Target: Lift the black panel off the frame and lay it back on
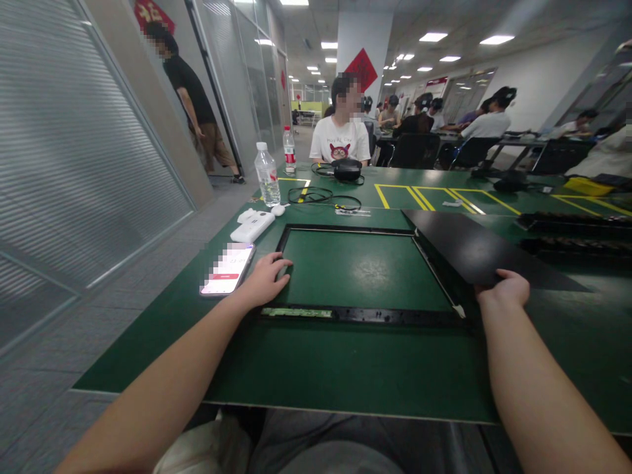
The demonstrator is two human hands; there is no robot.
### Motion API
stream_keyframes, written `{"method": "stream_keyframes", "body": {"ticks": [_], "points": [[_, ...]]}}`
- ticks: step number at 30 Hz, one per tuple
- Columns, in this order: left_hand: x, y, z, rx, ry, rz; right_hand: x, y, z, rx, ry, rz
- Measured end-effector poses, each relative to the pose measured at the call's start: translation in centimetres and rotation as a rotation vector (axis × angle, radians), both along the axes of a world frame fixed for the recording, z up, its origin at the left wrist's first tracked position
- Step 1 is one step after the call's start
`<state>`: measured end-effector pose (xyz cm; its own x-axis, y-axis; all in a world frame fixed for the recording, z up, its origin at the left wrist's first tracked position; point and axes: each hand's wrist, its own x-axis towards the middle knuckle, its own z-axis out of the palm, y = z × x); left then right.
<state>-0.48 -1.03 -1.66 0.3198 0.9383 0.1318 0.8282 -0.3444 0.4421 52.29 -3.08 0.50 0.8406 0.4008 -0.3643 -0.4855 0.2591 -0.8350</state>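
A black rectangular frame (345, 315) lies flat on the green table (345, 368) in front of me, with the green surface showing through its middle. My left hand (266, 280) rests on the frame's near left corner, fingers curled over the edge. My right hand (503, 289) grips the near edge of a black flat panel (474, 250), which is lifted at a slant just right of the frame. A narrow green circuit strip (296, 312) runs along the frame's near bar.
A phone (228, 268) with a lit screen lies left of the frame, beside a white device (253, 226). Two water bottles (267, 174), black cables (320, 195) and a black headset (347, 170) sit farther back. A person in a white shirt (340, 138) sits across; more people work beyond.
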Motion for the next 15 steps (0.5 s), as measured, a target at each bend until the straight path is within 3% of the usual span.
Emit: {"method": "stream_keyframes", "body": {"ticks": [6,15], "points": [[0.0,0.0,0.1,-0.019,0.002,0.002,-1.9,-0.6,1.9,-0.009,0.119,-0.07],[0.0,0.0,0.1,-0.019,0.005,-0.001,-3.0,-1.4,3.6,0.078,0.105,0.02]]}}
